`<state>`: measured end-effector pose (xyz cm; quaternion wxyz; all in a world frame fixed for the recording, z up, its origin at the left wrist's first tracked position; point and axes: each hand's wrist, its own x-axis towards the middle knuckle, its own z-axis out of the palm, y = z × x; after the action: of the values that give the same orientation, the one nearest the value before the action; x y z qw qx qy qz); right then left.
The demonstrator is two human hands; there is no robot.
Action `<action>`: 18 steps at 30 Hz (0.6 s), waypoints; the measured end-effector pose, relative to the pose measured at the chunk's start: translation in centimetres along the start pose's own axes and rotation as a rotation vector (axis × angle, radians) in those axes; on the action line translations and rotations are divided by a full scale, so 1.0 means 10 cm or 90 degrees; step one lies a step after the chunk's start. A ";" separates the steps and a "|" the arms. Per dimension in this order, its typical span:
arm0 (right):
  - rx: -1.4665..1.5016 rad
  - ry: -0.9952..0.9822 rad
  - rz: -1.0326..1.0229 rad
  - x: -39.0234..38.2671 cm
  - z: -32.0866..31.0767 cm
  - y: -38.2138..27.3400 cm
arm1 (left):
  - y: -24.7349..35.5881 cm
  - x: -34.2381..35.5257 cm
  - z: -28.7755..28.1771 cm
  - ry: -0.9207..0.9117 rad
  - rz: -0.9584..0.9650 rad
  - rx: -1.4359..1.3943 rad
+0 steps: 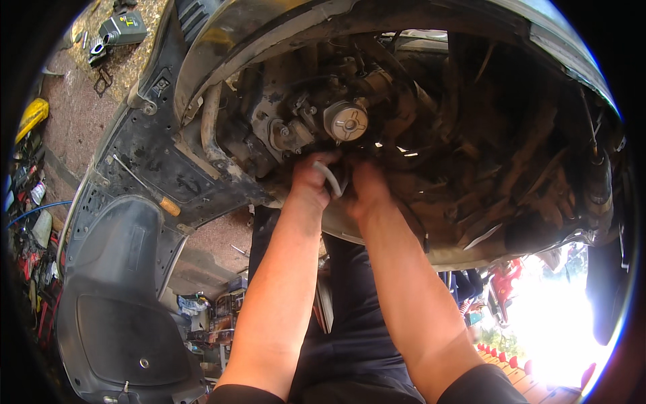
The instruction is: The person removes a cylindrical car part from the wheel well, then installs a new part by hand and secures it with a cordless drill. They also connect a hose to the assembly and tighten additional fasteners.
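Both forearms reach up into the dark, grimy engine space of a motor scooter. My left hand (311,176) has its fingers curled round a short, bent grey hose (328,179). Close beside it on the right, my right hand (367,182) sits at the same height, a little blurred. Its fingers are hidden in shadow, and what it touches does not show. Just above both hands is a round metal cap (350,124) with a three-armed pattern. A greasy cast-metal engine part (286,133) lies to its left.
A black body panel (124,313) stands at the lower left, and a screwdriver with an orange handle (169,206) rests above it. Curved bodywork (222,40) arches overhead. A dark box (123,28) lies at the far upper left, above clutter along the left edge. Bright daylight glares at the lower right.
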<state>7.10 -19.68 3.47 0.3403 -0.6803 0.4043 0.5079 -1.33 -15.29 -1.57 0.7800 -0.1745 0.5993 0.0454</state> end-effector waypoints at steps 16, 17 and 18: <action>-0.162 -0.003 -0.115 -0.01 0.12 0.03 | -0.03 0.01 -0.08 -0.027 0.071 0.096; -0.113 0.026 -0.070 0.02 0.10 0.02 | -0.02 -0.01 -0.10 -0.027 0.055 0.120; -0.092 -0.046 -0.062 0.05 0.09 0.01 | 0.00 -0.04 -0.10 -0.062 0.042 0.097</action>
<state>6.67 -19.03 2.73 0.3291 -0.7031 0.3207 0.5426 -2.35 -15.60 -1.41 0.8174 -0.0924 0.5676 0.0336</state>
